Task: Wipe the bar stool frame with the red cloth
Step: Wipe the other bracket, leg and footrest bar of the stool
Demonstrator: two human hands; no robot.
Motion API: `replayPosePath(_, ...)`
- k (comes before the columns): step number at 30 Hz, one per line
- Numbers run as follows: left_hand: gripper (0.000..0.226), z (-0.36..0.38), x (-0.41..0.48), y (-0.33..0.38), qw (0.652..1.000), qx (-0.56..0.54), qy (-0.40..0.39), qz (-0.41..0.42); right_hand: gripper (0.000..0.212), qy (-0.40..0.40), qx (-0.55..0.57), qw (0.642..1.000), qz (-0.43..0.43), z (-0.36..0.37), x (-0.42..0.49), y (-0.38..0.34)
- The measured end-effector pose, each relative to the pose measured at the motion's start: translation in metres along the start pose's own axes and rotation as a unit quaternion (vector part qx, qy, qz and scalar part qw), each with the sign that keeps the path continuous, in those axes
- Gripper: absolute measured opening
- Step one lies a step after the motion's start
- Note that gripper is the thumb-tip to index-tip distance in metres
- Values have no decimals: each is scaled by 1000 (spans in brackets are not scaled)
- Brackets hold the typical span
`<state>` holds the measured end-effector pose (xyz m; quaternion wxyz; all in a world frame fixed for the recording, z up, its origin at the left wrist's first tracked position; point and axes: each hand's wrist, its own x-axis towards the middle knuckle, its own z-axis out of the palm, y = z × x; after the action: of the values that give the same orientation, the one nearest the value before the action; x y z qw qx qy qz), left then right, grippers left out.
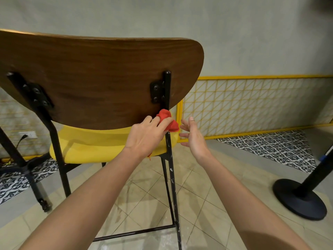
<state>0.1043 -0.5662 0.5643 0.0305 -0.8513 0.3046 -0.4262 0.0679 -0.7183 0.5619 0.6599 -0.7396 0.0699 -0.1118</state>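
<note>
Clutching red cloth (pixel 165 117) against frame (pixel 167 87), left hand (pixel 146 137)

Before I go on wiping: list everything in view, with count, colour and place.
bar stool frame: one, black, centre
backrest: one, brown wood, bolted to frame uprights
seat: one, yellow, below backrest
red cloth: one, red, on right rear upright at backrest's lower edge
mesh panels: two visible, yellow, along wall foot
post: one, black, round base, floor right
table leg: one, black, far left
wall socket: one, white, low left
left hand: one, holds cloth against upright
right hand: one, open, beside cloth
</note>
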Motion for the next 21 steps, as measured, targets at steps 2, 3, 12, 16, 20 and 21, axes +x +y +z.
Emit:
replayPosePath(2, 37, 4, -5, 0, 1000, 6, -24, 16, 59, -7, 1, 1000, 5, 0, -2, 1)
replayPosePath(3, 37, 5, -6, 0, 999, 5, -32, 24, 59, -12, -3, 1000, 7, 1, -3, 2)
replayPosePath(12, 29, -7, 6, 3, 1000, 14, 11, 20, 54, -9, -15, 1000, -13, 3, 0, 5)
replayPosePath(16, 26, 2, 3, 7, 1000, 27, -8, 9, 48, -11, -30, 999, -18, 3, 0, 9)
replayPosePath(20, 23, 6, 0, 13, 999, 19, -24, 10, 53, 10, -49, 998, -34, 1, 2, 18)
replayPosePath(21, 23, 7, -1, 15, 999, 19, -33, 14, 54, 13, -49, 998, -33, 1, 2, 19)
